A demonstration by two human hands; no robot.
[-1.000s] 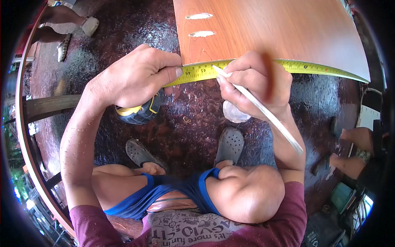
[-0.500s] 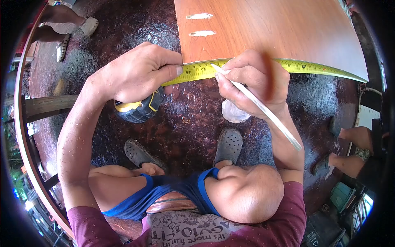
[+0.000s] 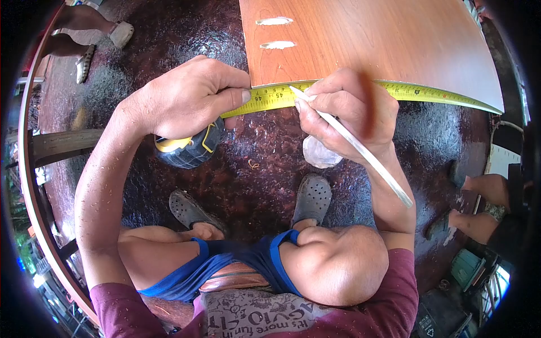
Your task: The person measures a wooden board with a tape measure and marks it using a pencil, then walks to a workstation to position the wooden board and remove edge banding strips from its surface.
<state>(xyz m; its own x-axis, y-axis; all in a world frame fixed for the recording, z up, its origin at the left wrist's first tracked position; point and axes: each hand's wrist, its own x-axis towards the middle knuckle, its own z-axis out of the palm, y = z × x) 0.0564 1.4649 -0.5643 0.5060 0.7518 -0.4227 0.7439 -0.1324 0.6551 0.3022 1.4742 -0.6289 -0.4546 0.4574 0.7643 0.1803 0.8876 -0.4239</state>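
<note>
A yellow tape measure (image 3: 270, 97) is stretched along the near edge of the wood-grain board (image 3: 338, 39). My left hand (image 3: 189, 98) is closed on the tape at the board's left corner, thumb on the blade. Below that hand shows a black and yellow rounded case (image 3: 189, 147), partly covered by the hand. In my right hand (image 3: 352, 112) is a whitish pencil (image 3: 369, 152), its pointed tip on the tape close to the board edge. The right fingers also rest over the tape. Two pale, splintered slots (image 3: 276, 45) mark the board's left side.
A clear, crumpled-looking plastic item (image 3: 321, 152) lies on the dark, glossy floor (image 3: 253, 197) below my right hand. Legs of other people (image 3: 90, 25) show at the upper left and at the right (image 3: 487, 191). A wooden rail (image 3: 67, 146) runs along the left.
Almost nothing differs. My left forearm has shifted very slightly to the left; the tape, the pencil tip and my right hand stay in place.
</note>
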